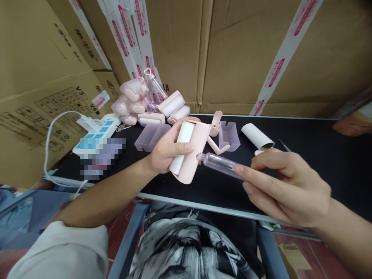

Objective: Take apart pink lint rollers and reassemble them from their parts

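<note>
My left hand [166, 152] grips a pink lint roller head [195, 155] with a white roll in it, thumb across its front. In my right hand [293, 190] is a clear pink plastic handle [217, 163], held between thumb and fingers. The handle's narrow tip meets the side of the roller head; whether it sits inside the hole I cannot tell. Just behind them lie a small pink curved part [215, 123], an angled pink piece [217, 147] and a translucent lilac cover [229, 136]. Another lilac cover [151, 136] lies behind my left hand.
A white cardboard-cored roll [255, 135] lies beyond my right hand, near a thin metal tool [284, 145]. Several pink lint rollers [132, 97] are piled at the back left. A power strip [97, 133] with a white cable stands left. Cardboard boxes [238, 54] wall the black table's back.
</note>
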`<state>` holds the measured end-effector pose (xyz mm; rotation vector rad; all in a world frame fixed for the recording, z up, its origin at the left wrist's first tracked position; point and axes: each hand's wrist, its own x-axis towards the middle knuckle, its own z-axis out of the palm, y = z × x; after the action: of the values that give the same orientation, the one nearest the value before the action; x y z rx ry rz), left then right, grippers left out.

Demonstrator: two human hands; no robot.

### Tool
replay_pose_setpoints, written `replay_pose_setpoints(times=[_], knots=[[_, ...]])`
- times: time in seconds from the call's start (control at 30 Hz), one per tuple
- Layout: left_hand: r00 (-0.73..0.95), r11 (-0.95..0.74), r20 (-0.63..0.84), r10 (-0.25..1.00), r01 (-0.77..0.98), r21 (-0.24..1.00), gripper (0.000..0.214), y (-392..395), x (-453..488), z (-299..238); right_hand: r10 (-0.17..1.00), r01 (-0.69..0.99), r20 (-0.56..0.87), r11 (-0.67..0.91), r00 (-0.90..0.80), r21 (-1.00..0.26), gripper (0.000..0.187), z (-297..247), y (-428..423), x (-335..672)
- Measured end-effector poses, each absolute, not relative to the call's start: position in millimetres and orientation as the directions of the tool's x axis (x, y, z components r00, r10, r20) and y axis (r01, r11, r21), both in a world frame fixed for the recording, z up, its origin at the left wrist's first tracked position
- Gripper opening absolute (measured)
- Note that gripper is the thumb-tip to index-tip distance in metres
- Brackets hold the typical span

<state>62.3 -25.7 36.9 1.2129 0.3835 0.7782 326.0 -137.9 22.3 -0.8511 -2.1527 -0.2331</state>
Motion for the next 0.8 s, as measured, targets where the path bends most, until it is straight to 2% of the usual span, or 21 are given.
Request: replay_pose_setpoints(times=[0.27,0.4,0.63,0.8], knots=[[0.664,0.105,0.254,0.704,-0.451,0.886,0.07,-18.7,61.3,31.5,0.444,0.68,0.788,0.732,-0.426,-0.045,0.04,20.3,-142.6,317.2],[0.655,0.1,0.263,0.708,-0.462,0.881,0.069,-19.1,61.8,31.5,0.494,0.649,0.778,0.746,-0.389,-0.149,0.042,26.0,-141.3,316.1],[0.64,0.059,0.309,0.704,-0.486,0.872,0.062,-20.6,65.9,31.3,0.646,0.581,0.721,0.696,-0.25,-0.422,0.037,28.0,-140.3,312.7],[0.637,0.025,0.321,0.701,-0.471,0.882,0.06,-18.9,66.2,28.9,0.658,0.572,0.711,0.692,-0.248,-0.441,0.035,28.2,-140.3,312.4]])
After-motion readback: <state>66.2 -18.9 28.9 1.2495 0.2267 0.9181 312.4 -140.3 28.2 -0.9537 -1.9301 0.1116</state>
